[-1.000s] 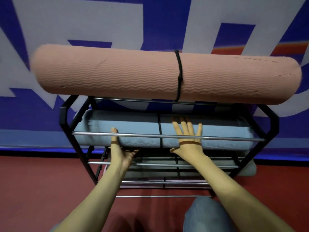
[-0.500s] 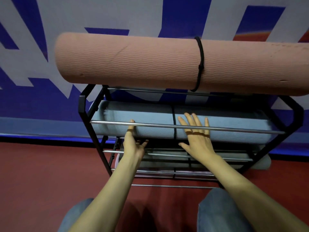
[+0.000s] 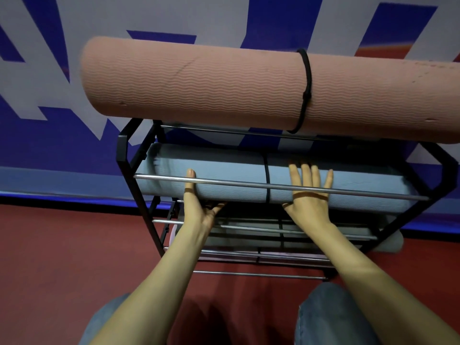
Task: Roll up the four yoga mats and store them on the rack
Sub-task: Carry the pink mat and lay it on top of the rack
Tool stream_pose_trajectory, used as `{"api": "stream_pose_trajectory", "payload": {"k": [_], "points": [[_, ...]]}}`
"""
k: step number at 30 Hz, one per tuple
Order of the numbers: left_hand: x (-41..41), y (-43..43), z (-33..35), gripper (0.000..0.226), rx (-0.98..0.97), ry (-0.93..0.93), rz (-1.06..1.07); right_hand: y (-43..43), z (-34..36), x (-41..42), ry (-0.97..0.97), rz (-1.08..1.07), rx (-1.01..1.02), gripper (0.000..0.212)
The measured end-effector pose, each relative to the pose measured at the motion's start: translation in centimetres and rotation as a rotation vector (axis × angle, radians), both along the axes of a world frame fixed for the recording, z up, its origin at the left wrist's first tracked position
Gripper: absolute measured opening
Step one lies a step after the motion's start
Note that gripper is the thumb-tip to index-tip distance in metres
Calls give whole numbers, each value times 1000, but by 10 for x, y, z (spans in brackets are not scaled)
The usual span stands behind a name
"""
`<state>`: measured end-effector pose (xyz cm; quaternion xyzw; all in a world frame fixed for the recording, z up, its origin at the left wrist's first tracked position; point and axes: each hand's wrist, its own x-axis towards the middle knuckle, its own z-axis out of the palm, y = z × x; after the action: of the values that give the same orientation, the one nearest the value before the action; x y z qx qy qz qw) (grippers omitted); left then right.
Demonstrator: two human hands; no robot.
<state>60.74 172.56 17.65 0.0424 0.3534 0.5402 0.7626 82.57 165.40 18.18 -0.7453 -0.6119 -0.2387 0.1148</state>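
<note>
Together, left hand (image 3: 199, 207) and right hand (image 3: 308, 197) touch one blue mat (image 3: 234, 169).

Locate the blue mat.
Head view, centre: blue mat lies on the rack's second tier, under the pink mat, left hand and right hand on it.
</note>
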Motion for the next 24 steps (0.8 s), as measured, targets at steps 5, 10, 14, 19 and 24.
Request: {"api": "stream_pose_trajectory", "payload": {"k": [5, 10, 14, 19, 24], "points": [[4, 4, -1, 69, 5, 47, -25, 7, 0, 7, 28, -16, -48, 112], [-3, 3, -8, 72, 25, 56, -75, 3, -8, 2, 120, -12, -93, 114], [-8, -1, -4, 72, 13, -23, -54, -6, -9, 3, 165, 116, -38, 104], [-2, -27, -9, 19, 59, 233, -131, -25, -24, -23, 129, 653, 103, 49], [4, -79, -53, 9, 139, 467, -267, -43, -59, -31, 124, 849, -244, 27]]}}
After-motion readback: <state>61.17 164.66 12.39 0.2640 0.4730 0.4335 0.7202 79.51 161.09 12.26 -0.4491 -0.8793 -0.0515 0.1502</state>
